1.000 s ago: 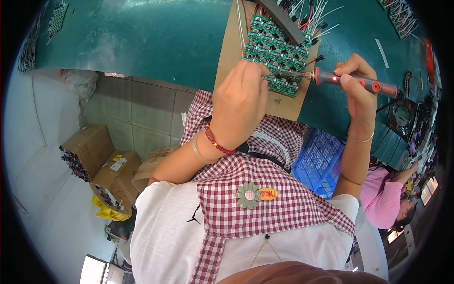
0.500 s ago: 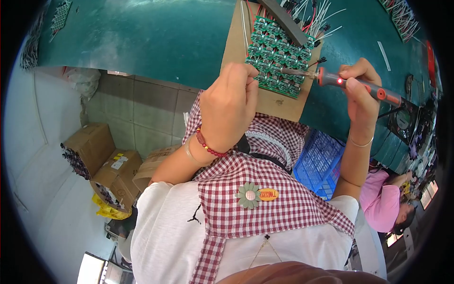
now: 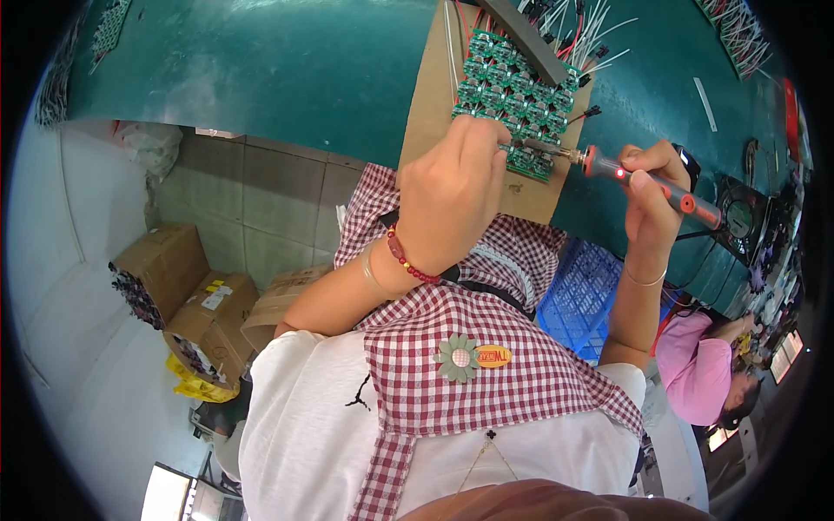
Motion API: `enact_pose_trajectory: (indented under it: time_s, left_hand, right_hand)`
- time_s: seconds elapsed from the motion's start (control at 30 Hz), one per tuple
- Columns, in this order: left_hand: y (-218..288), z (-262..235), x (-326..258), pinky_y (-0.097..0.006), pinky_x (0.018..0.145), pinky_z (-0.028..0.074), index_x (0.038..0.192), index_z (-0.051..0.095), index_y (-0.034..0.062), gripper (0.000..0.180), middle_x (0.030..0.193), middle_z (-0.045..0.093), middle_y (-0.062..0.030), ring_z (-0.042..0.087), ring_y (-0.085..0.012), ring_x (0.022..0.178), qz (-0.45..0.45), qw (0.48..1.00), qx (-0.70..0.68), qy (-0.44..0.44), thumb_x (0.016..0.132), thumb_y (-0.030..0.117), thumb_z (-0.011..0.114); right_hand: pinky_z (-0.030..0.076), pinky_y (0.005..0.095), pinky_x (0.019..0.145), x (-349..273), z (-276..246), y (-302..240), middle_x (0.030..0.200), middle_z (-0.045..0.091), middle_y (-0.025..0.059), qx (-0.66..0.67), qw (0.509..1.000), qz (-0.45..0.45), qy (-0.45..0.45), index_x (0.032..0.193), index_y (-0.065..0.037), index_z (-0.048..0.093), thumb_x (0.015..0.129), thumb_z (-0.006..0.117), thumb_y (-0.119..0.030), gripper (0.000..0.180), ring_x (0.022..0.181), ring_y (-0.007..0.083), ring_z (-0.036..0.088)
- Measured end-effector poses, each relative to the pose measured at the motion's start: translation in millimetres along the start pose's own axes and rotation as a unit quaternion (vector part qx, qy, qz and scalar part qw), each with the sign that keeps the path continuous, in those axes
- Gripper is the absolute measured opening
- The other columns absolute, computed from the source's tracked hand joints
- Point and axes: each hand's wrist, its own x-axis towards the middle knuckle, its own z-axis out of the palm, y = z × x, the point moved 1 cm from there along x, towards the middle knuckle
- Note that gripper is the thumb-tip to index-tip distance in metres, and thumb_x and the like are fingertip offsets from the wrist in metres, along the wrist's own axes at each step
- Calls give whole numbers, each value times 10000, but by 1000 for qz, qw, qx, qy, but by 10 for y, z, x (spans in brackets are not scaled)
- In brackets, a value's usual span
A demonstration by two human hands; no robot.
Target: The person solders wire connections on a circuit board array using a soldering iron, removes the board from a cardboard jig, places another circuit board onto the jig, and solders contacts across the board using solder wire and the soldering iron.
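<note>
A panel of green circuit boards (image 3: 512, 91) lies on a brown board (image 3: 426, 104) on the green table. My right hand (image 3: 653, 195) grips a soldering iron (image 3: 638, 178) with a red and grey handle and a lit red light. Its metal tip points left, over the lower rows of the panel. Closed in a pinch, my left hand (image 3: 456, 191) is at the panel's lower left, close to the iron's tip. What its fingers hold, if anything, is hidden. A dark bar (image 3: 526, 39) lies slantwise across the panel's upper part, near white, red and black wires (image 3: 591, 35).
A small fan-like black device (image 3: 738, 213) stands at the table's right. More wired boards (image 3: 734, 35) lie at the far right, others (image 3: 110, 30) at the far left. A blue plastic basket (image 3: 578, 295) is below the table edge. Cardboard boxes (image 3: 161, 265) stand left; a person in pink (image 3: 695, 365) sits right.
My left hand has shifted right across the panel's lower rows. My right hand has moved slightly down, tilting the soldering iron more steeply, its tip still over the panel.
</note>
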Motion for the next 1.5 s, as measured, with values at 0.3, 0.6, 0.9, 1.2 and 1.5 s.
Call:
enact_pose_trajectory:
  time_s: [0.3,0.6,0.9,1.2,1.5]
  left_hand:
    - [-45,29,-4,-297,511,471,944,572,40,236,789,633,-74,601,-182,557,-2,1000,0,13,763,-55,691]
    - [-39,77,19,-293,534,480,940,573,34,233,797,626,-77,608,-183,585,5,1000,9,9,766,-39,709]
    - [-133,-179,-12,-220,541,439,954,552,-6,142,784,589,-32,539,-67,627,-81,991,-104,6,843,-65,618]
    - [-99,-109,-28,-365,539,511,987,534,20,228,860,618,-132,640,-296,637,-93,995,-19,-7,790,-56,618]
    - [-118,-63,2,-344,545,508,996,549,21,219,851,635,-126,631,-269,629,-44,999,11,11,804,-42,632]
  right_hand:
    - [281,221,558,-148,16,95,692,510,24,22,999,-25,22,816,14,580,773,617,-57,91,617,65,387]
    - [275,237,549,-272,84,149,681,499,25,-6,997,-63,39,834,23,584,779,644,-63,118,617,86,400]
    - [300,256,581,-301,57,-35,695,501,64,55,982,-160,83,873,18,550,809,571,-59,102,649,124,418]
    - [333,208,593,28,176,-60,755,558,33,-22,998,-33,-43,868,17,593,830,624,-54,86,645,57,444]
    - [340,228,591,95,168,-39,723,554,35,-55,994,-29,-89,842,18,598,808,637,-75,107,644,72,458]
